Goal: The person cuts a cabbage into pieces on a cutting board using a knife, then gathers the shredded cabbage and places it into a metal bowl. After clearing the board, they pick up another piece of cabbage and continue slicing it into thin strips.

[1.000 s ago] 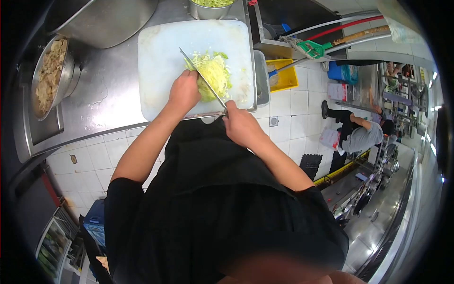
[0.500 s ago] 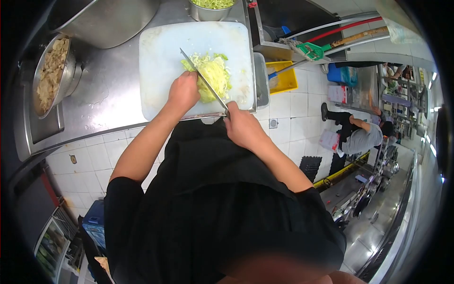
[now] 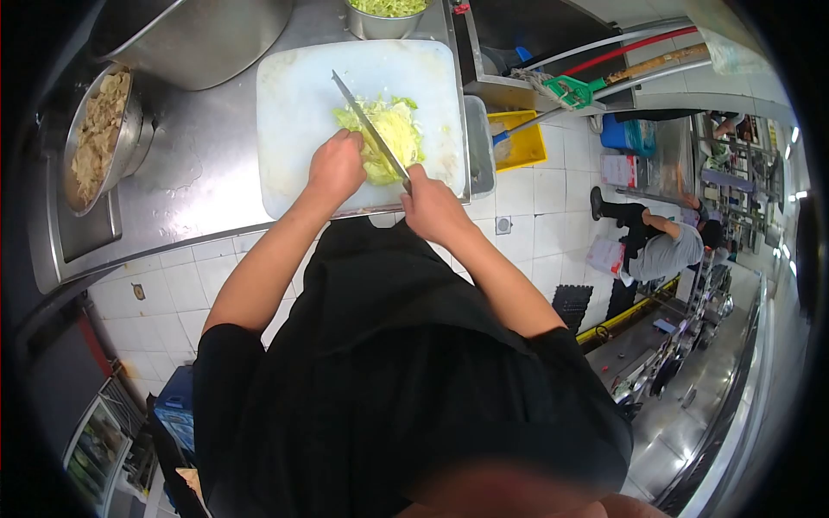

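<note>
A pile of shredded lettuce point(image 3: 398, 129), pale green and yellow, lies on the white cutting board point(image 3: 294, 95). My right hand point(image 3: 433, 205) grips the handle of a long kitchen knife point(image 3: 370, 127) at the board's near edge. The blade runs diagonally across the pile, its tip pointing to the far left. On the left side of the blade, my left hand point(image 3: 338, 168) presses down on the lettuce with curled fingers. Its fingertips are partly hidden, and the knuckles sit close to the blade.
A metal bowl of shredded greens point(image 3: 387, 22) stands beyond the board. On the left are a big steel pot point(image 3: 203, 43) and a metal bowl of pale brown chunks point(image 3: 101, 138). A yellow bin point(image 3: 522, 142) is right of the counter. Another person point(image 3: 665, 242) is farther right.
My right hand has pushed the knife forward and slightly left, so the tip reaches farther up the board. My left hand stays at almost the same spot on the lettuce.
</note>
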Tool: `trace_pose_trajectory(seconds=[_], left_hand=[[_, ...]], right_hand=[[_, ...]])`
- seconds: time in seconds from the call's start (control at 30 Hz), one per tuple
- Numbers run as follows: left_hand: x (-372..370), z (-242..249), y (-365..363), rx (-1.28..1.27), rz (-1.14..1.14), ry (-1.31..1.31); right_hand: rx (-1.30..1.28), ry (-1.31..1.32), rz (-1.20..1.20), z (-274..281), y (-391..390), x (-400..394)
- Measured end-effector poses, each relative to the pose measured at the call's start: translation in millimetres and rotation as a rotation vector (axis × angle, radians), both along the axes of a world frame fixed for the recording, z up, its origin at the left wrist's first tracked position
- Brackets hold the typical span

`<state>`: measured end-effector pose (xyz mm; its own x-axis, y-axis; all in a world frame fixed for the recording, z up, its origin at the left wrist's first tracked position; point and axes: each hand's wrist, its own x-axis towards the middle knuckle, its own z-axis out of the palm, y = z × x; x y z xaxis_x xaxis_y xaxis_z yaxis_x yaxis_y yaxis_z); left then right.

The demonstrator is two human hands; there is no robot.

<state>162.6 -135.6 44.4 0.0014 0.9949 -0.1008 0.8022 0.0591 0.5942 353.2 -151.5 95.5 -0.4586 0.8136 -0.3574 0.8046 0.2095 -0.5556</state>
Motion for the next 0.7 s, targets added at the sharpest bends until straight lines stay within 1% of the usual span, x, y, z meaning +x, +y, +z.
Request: trace_pose_trajectory(seconds=[0.07, 0.13, 0.23, 0.33, 0.37, 0.43, 0.47, 0.57, 0.63, 0.7], left_hand=[[0.3, -0.6, 1.1, -0.001, -0.005, 0.017], [1.9, 1.2, 1.5, -0.005, -0.012, 0.032], [3.2, 5.7, 1.9, -0.004, 0.001, 0.027], [1.9, 4.6, 2.2, -0.054, -0.012, 0.028], [0.9, 1.6, 2.5, -0.044, -0.013, 0.017], [0.9, -3.0, 0.9, -0.037, -0.014, -0.001], [0.6, -3.8, -0.1, -0.03, -0.024, -0.011], [-0.3, -8.0, -1.8, 0.004, -0.016, -0.014], [-0.5, -8.9, 1.1, 0.034, 0.007, -0.018], [-0.5, -8.6, -0.9, -0.006, -0.017, 0.004]], right_hand=[[0.009, 0.007, -0.01, 23.6, -8.7, 4.8], [-0.068, -0.049, -0.016, 39.6, -16.9, 6.8], [-0.044, 0.005, 0.002, 34.5, -27.9, 10.8], [-0.076, -0.042, -0.001, 31.8, -26.2, 7.0], [-0.081, -0.046, -0.001, 19.4, -25.3, 4.0], [-0.022, 0.013, -0.005, -22.2, -21.6, -2.7], [-0.023, 0.01, -0.005, -32.7, -17.8, -5.5], [-0.013, 0.007, -0.008, -41.3, -11.1, -11.3], [-0.017, 0.037, -0.035, -20.9, -6.6, -7.0], [-0.021, 0.056, -0.04, 7.4, -13.5, -0.1]])
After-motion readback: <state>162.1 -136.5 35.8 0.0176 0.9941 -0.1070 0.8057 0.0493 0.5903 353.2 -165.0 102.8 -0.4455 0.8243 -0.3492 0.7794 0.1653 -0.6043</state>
